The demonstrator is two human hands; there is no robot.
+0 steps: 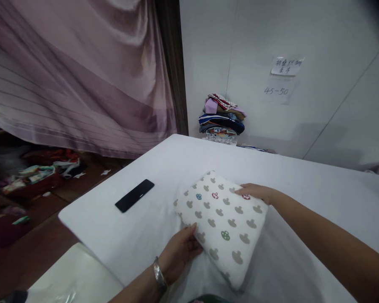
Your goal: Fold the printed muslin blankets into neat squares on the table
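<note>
A folded white cloth, printed with grey mushrooms and a few red, blue and green ones, lies at a slant over the white table, its near corner seemingly tipped up. My left hand, with a silver bracelet at the wrist, grips its lower left edge, thumb on top and fingers underneath. At the far right edge, my right hand has fingertips on the upper face; its thumb is hidden, and the hand looks closed round that edge.
A black phone lies on the white table, left of the cloth. Behind the far edge rises a stack of folded clothes against the wall. A pink curtain hangs at left, above cluttered boxes on the floor.
</note>
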